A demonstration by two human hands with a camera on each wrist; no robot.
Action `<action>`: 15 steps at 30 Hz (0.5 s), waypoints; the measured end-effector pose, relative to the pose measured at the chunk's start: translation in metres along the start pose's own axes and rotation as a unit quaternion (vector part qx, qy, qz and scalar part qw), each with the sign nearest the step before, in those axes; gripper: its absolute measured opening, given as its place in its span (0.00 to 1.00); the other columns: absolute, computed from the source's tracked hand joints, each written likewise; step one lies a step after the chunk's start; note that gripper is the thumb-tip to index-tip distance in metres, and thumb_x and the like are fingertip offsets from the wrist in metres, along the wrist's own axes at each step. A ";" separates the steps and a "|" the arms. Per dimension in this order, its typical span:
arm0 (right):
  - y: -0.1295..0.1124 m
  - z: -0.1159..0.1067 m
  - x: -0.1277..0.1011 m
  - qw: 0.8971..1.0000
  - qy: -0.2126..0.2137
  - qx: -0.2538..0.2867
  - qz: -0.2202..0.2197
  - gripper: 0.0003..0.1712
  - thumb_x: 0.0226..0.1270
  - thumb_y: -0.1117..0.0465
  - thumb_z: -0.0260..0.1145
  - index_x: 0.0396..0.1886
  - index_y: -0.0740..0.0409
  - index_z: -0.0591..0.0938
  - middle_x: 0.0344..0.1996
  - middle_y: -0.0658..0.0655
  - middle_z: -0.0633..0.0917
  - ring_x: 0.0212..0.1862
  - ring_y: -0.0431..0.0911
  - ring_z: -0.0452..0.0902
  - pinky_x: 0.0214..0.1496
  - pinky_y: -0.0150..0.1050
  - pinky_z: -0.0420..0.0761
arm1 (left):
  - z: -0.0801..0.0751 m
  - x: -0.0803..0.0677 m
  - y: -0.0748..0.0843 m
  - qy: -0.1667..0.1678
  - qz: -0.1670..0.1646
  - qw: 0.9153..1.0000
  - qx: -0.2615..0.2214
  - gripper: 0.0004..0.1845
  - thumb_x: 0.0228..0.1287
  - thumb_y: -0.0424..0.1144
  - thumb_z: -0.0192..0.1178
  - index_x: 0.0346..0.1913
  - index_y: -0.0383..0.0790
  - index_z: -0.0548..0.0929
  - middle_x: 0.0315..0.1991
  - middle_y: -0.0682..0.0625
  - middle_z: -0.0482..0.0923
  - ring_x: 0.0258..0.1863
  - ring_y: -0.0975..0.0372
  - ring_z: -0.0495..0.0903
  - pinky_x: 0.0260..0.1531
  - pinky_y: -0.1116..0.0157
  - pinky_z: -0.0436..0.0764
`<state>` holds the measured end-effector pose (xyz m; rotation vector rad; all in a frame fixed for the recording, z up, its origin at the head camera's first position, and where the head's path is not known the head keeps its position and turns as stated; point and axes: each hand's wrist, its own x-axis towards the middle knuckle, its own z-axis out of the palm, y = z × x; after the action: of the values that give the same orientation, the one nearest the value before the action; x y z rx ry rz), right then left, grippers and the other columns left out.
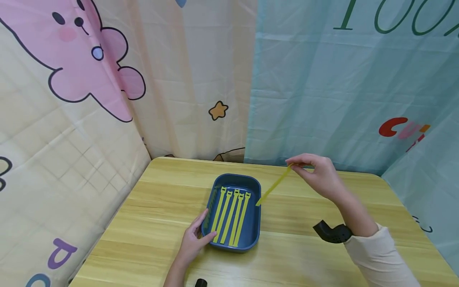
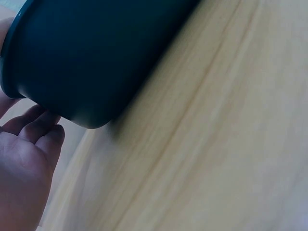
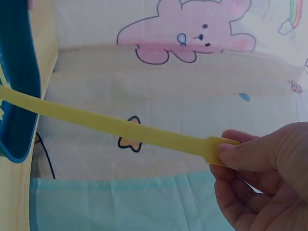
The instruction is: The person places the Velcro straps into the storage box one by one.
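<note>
The right hand [image 1: 320,175] is raised above the far right part of the table, pinching the wide end of a yellow strap [image 1: 274,185] between thumb and fingertips [image 3: 243,151]. The strap slants down and to the left from the pinch, its free tip hanging just over the right rim of the blue tray [image 1: 255,223]. In the right wrist view the strap runs as a flat yellow band from the fingers across to the tray's edge.

The left hand [image 1: 193,239] rests at the tray's near left corner, fingers loosely spread along the outer wall and thumb against the near rim, steadying it rather than wrapping around it. The left wrist view shows the fingertips [image 2: 45,130] touching the dark rounded corner of the tray.

Inside the tray lie four more yellow straps [image 1: 231,217], side by side and roughly parallel, their wide ends toward the far side. A darker greenish strap [image 1: 210,203] lies along the tray's left inner wall.

The tray sits near the middle of a light wooden table [image 1: 150,223]. Behind it hang printed curtains [image 1: 107,79], cream with a pink cartoon animal at left, pale blue at right.
</note>
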<state>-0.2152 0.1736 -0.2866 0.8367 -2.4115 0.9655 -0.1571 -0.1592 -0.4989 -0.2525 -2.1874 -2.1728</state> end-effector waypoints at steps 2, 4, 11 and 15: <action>-0.001 0.006 0.000 1.000 -0.007 0.015 -0.007 0.14 0.53 0.77 0.65 0.38 0.61 0.84 0.36 0.53 0.84 0.39 0.45 0.79 0.39 0.25 0.77 | 0.000 0.000 0.000 0.002 -0.002 1.000 -0.002 0.39 0.52 0.31 0.67 0.67 0.35 0.61 0.68 0.43 0.54 0.66 0.53 0.52 0.58 0.75 0.56; -0.002 0.014 -0.001 0.999 -0.015 0.027 -0.013 0.14 0.52 0.77 0.66 0.38 0.61 0.84 0.35 0.53 0.85 0.39 0.44 0.80 0.38 0.27 0.78 | 0.000 0.000 0.001 0.002 -0.002 1.000 -0.002 0.39 0.52 0.31 0.66 0.67 0.35 0.61 0.68 0.43 0.54 0.67 0.52 0.51 0.59 0.72 0.56; -0.004 0.038 -0.004 0.998 -0.053 0.037 -0.002 0.13 0.54 0.76 0.65 0.38 0.59 0.85 0.35 0.51 0.84 0.38 0.44 0.80 0.38 0.36 0.81 | 0.001 -0.002 0.002 0.002 -0.007 1.000 0.000 0.38 0.53 0.29 0.65 0.68 0.36 0.61 0.69 0.41 0.52 0.67 0.50 0.50 0.61 0.61 0.52; -0.006 0.049 -0.006 0.997 -0.069 0.041 -0.011 0.12 0.54 0.75 0.66 0.37 0.59 0.85 0.34 0.50 0.85 0.37 0.43 0.80 0.37 0.37 0.81 | 0.001 -0.001 0.002 0.000 -0.005 1.000 0.002 0.38 0.53 0.29 0.65 0.68 0.36 0.61 0.69 0.41 0.52 0.67 0.50 0.50 0.61 0.61 0.52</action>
<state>-0.2135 0.1368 -0.3202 0.9882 -2.4872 1.0340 -0.1557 -0.1587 -0.4974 -0.2427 -2.1975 -2.1735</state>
